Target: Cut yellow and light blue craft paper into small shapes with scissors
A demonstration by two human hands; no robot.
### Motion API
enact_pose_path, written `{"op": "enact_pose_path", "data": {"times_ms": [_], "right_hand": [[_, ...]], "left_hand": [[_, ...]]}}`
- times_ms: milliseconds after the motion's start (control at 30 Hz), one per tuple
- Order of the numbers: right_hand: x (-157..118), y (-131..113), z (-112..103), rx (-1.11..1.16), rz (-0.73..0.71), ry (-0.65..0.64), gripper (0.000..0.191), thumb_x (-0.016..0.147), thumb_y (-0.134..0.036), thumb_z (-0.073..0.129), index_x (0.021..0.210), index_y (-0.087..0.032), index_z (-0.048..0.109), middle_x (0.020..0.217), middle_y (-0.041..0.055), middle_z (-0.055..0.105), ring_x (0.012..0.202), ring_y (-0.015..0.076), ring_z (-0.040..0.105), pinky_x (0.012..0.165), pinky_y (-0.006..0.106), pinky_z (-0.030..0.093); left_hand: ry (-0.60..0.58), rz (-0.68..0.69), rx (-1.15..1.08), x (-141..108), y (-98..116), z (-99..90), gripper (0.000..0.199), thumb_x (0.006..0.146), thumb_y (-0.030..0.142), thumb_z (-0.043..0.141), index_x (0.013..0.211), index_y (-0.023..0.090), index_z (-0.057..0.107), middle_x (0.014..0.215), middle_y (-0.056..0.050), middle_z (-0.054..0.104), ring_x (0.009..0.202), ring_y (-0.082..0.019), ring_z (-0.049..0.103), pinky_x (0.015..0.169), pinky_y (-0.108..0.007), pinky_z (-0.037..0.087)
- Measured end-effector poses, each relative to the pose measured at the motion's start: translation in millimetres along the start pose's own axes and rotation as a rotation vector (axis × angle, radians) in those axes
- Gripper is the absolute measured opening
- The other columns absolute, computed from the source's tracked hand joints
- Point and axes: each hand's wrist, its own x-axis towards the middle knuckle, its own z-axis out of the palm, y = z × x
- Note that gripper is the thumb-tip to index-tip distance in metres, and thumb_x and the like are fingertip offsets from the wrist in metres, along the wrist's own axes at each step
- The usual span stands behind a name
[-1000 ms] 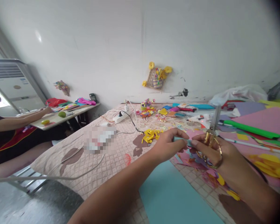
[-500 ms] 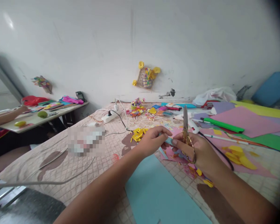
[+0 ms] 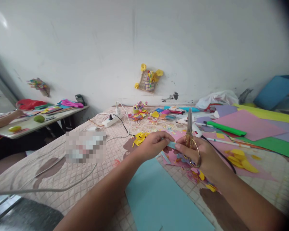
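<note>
A small light blue paper strip is pinched between my two hands. My left hand closes on its left end with thumb and fingers. The thumb and fingers of my right hand grip the other end. Gold-handled scissors also hang on my right hand, their blades pointing up. Below the hands a large light blue sheet lies on the patterned tablecloth. Under and beside my right hand are a pink sheet and small paper scraps.
Yellow scraps, a white power strip with cables, and a hot glue gun lie around the hands. Coloured sheets and a green cutter are at right. A person's arm rests over another table at left.
The view has shifted slightly, so most things appear a little further left. Both hands keep hold of the blue strip, with hardly any change in their pose.
</note>
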Motion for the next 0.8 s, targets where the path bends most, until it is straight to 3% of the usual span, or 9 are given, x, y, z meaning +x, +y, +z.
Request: {"op": "enact_pose_path", "data": {"times_ms": [133, 467, 633, 800], "right_hand": [[1.0, 3.3, -3.2, 0.005, 0.027, 0.005, 0.024, 0.073, -0.041, 0.061, 0.075, -0.018, 0.054, 0.061, -0.0008, 0.058, 0.046, 0.0086, 0.048, 0.04, 0.019, 0.039], [1.1, 0.6, -2.8, -0.018, 0.036, -0.013, 0.022, 0.069, -0.034, 0.065, 0.077, -0.017, 0.055, 0.062, -0.0008, 0.058, 0.049, 0.0113, 0.053, 0.04, 0.02, 0.04], [0.6, 4.2, -0.1, -0.065, 0.03, 0.026, 0.022, 0.067, -0.033, 0.066, 0.075, -0.018, 0.053, 0.058, -0.0029, 0.053, 0.045, 0.0104, 0.052, 0.036, 0.019, 0.035], [1.1, 7.9, -1.0, -0.103, -0.005, 0.021, 0.017, 0.068, -0.029, 0.065, 0.076, -0.019, 0.053, 0.057, -0.005, 0.05, 0.044, 0.0079, 0.047, 0.038, 0.018, 0.036]], "left_hand": [[-0.034, 0.049, 0.017, 1.0, -4.0, -1.3, 0.018, 0.083, 0.023, 0.045, 0.089, 0.012, 0.058, 0.065, -0.001, 0.057, 0.057, -0.007, 0.055, 0.057, -0.021, 0.046], [-0.031, 0.007, -0.038, 1.2, -5.7, -0.4, 0.02, 0.082, 0.031, 0.05, 0.089, 0.013, 0.057, 0.061, 0.0, 0.056, 0.055, -0.008, 0.056, 0.057, -0.022, 0.045], [-0.011, -0.116, -0.099, 1.4, 2.8, 0.0, 0.021, 0.076, 0.029, 0.058, 0.089, 0.013, 0.057, 0.061, 0.001, 0.057, 0.052, -0.009, 0.057, 0.054, -0.021, 0.044], [-0.027, -0.229, -0.022, 1.6, 7.3, -1.0, 0.025, 0.071, 0.036, 0.063, 0.069, 0.011, 0.057, 0.054, 0.0, 0.056, 0.048, -0.008, 0.053, 0.048, -0.019, 0.041]]}}
